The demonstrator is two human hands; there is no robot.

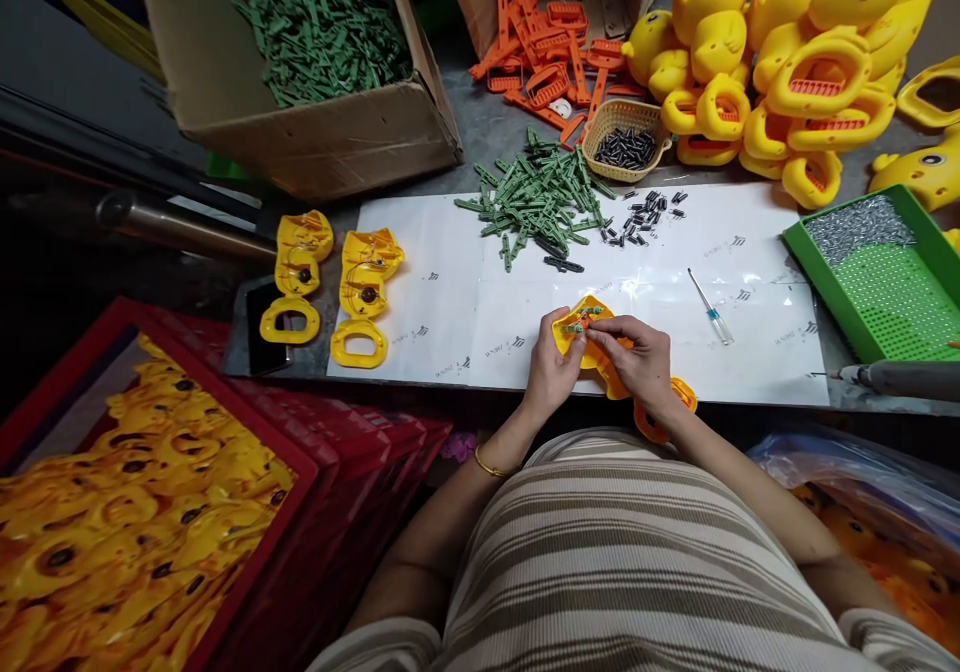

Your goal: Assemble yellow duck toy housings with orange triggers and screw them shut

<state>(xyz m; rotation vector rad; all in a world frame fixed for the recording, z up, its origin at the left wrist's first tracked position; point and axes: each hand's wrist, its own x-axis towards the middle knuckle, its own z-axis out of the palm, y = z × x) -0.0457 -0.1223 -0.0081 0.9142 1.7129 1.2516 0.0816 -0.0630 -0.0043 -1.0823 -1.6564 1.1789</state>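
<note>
clock: centred on the yellow duck half-shell, twelve pointing away from the wearer.
yellow duck half-shell [612,376]: above the white sheet [420,352] at its near edge, hollow side up, green parts [574,329] inside; a yellow loop [684,392] shows at four o'clock, its join hidden by the right wrist.
left hand [551,372]: wrapped round the shell's nine o'clock side, gripping it, thumb over the rim.
right hand [641,357]: fingertips drawn together inside the shell at the green parts; whether they pinch something is too small to tell.
step in hand: seemingly placing or adjusting small parts in the shell.
next move: probably calls for the left hand to hold the shell level while the right fingertips align and press lightly.
green clip pile [540,197]: eleven o'clock, loose on the sheet.
small black cylinders [637,220]: one o'clock, scattered beside the clips.
screwdriver [710,307]: between two and three o'clock, lying untouched.
screw tray [892,307]: near three o'clock, green, silver screws at its far end.
two other half-shells [373,267]: between nine and ten o'clock, hollow side up.
</note>
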